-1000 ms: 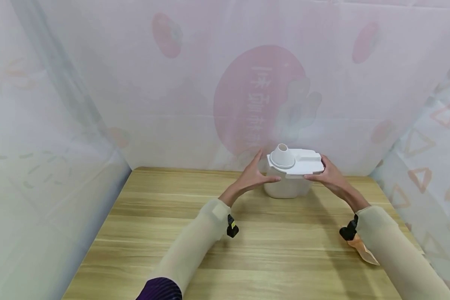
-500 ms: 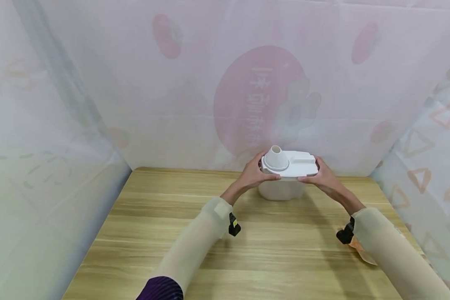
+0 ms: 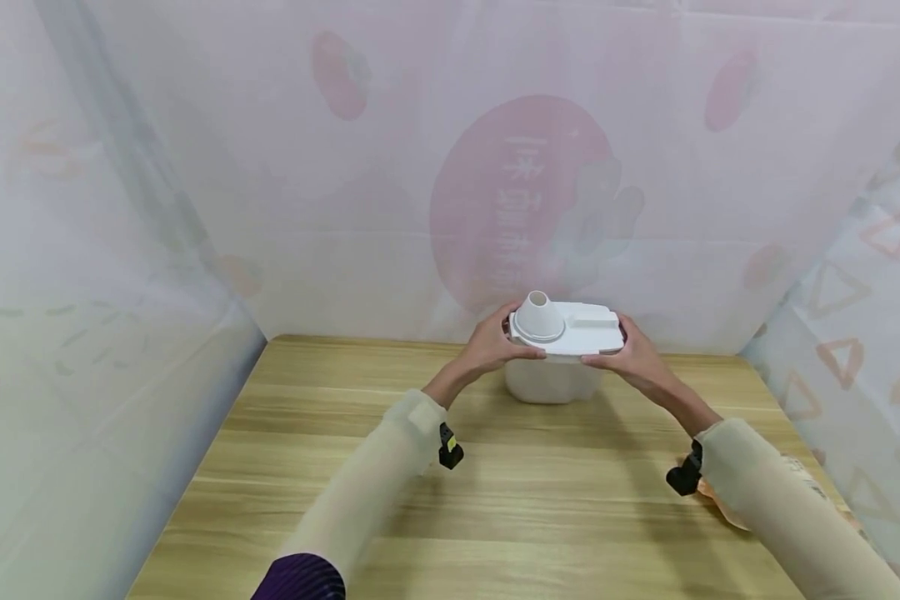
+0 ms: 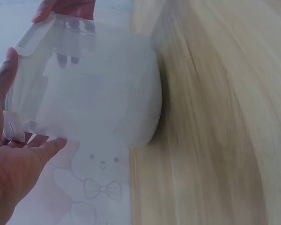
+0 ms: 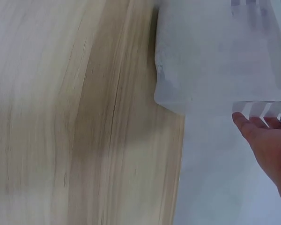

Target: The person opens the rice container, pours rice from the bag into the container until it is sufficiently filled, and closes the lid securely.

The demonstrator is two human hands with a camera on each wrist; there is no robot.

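At the far edge of the wooden table (image 3: 540, 500), close to the printed curtain (image 3: 450, 167), stood one translucent white container (image 3: 551, 379) with one white lid (image 3: 570, 331) on top, and on that lid rose one short round spout (image 3: 537, 315). Two hands held the lid, one at each end. The left hand (image 3: 487, 348) gripped the spout end, thumb along the near edge and fingers wrapped round the far side. The right hand (image 3: 630, 357) gripped the opposite end the same way. Both forearms wore pale sleeves, each with one black wrist mount. One orange packet (image 3: 727, 507) lay on the table under the right forearm.
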